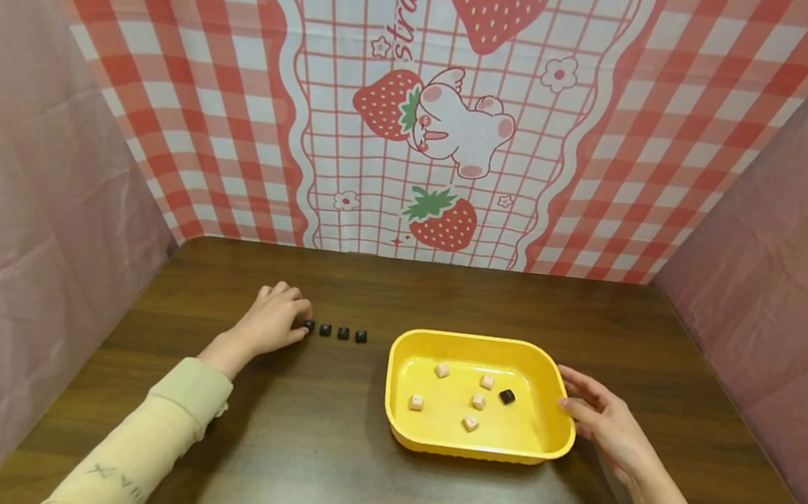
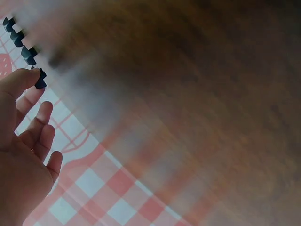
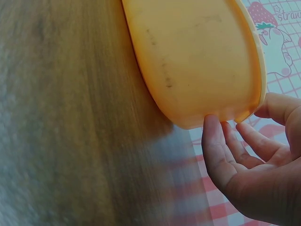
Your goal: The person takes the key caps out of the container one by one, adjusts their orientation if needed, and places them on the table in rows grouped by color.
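In the head view, my left hand (image 1: 273,320) pinches a small black cube (image 1: 308,326) between thumb and index finger, at the left end of a short row of black cubes (image 1: 343,333) on the table. The left wrist view shows the thumb (image 2: 21,82) against that end cube (image 2: 41,79). My right hand (image 1: 609,430) holds the right end of a yellow plastic basin (image 1: 476,452), thumb at the rim and fingers along the outside. Inside the basin lie several pale cubes (image 1: 479,401), some with small marks on top, and one black cube (image 1: 507,396).
The brown wooden table (image 1: 297,453) runs back to a red-and-white checked cloth (image 1: 192,102) with strawberry prints. Pink fabric hangs at the left (image 1: 32,167) and right (image 1: 778,239). A dark strip separates the row from the basin.
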Demonstrator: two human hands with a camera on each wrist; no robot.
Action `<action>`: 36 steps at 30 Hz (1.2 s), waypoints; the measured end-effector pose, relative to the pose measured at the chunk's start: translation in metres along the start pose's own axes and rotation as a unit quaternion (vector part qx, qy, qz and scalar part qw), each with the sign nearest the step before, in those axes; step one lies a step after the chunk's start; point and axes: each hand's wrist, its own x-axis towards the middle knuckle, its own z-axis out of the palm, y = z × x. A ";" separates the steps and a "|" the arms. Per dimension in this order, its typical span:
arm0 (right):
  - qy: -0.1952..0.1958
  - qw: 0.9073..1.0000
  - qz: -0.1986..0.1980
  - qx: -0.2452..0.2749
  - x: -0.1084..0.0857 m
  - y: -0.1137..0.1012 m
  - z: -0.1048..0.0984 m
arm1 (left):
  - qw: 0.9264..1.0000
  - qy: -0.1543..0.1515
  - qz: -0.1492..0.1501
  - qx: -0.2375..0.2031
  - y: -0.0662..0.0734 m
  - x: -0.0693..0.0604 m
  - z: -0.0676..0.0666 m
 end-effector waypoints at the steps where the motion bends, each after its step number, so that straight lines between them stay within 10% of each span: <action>1: 0.000 1.000 0.000 0.001 0.000 0.000 0.000 | 1.000 -0.002 -0.003 0.001 0.000 0.000 0.000; 19: -0.003 1.000 -0.001 -0.004 0.000 -0.001 0.000 | 1.000 0.003 -0.020 -0.009 0.001 0.001 -0.012; 36: -0.001 1.000 0.000 -0.006 0.001 -0.001 -0.001 | 0.999 0.027 0.024 0.032 0.061 0.022 -0.051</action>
